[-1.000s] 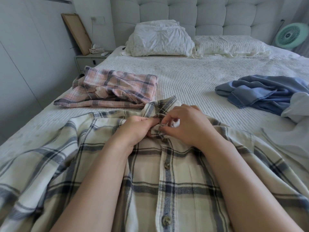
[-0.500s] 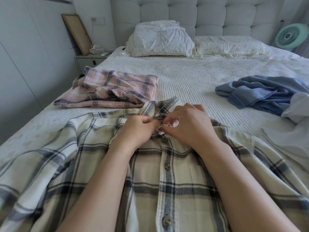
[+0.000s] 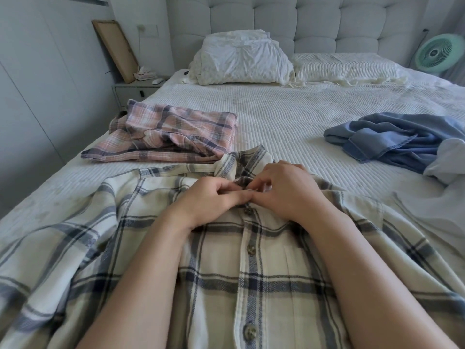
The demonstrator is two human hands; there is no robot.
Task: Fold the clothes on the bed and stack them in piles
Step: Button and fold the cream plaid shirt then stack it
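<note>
A cream and navy plaid shirt lies front-up and buttoned across the near part of the bed. My left hand and my right hand meet just below its collar, fingers pinching the placket at the top button. A folded pink plaid shirt lies beyond on the left. A rumpled blue garment lies at the right, with a pale garment beside it.
Two pillows lean at the tufted headboard. A nightstand with a leaning frame stands at the far left, close to a wardrobe wall. A green fan stands at the far right.
Both hands stay at the collar; the fingers have shifted slightly on the top button area. The shirt has not moved.
</note>
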